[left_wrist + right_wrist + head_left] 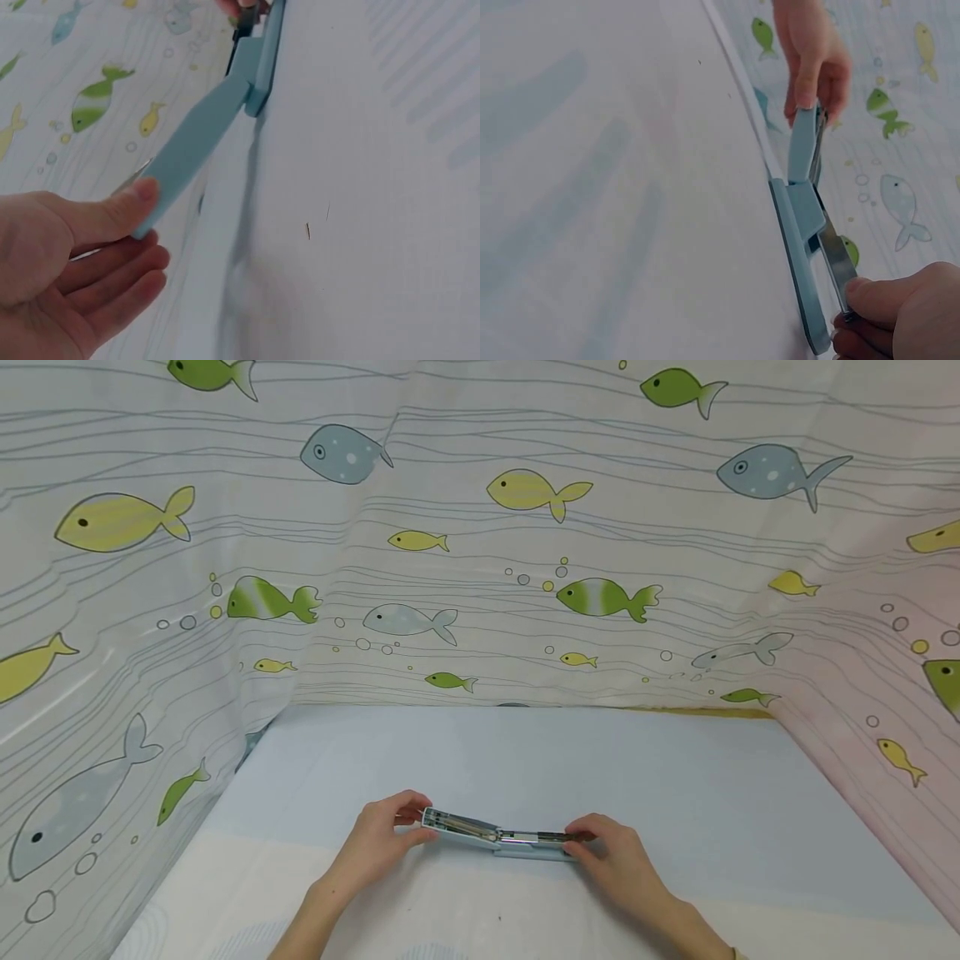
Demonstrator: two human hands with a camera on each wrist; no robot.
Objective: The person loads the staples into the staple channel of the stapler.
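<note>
A light blue stapler (534, 852) lies opened out, its base low over the table and its top arm swung back to the left. My left hand (386, 835) pinches the end of that top arm (191, 142) between thumb and fingers, holding it tilted up. At the other end, my right hand (618, 852) pinches the tip of the metal staple magazine (838, 259), which stands slightly apart from the base (799, 270) in the right wrist view. The inside of the raised arm faces up in the head view.
A pale blue and white cloth (465, 752) covers the table. Small dark specks (307, 230) lie on it near the stapler. A curtain (480, 568) printed with fish surrounds the table at the back and both sides.
</note>
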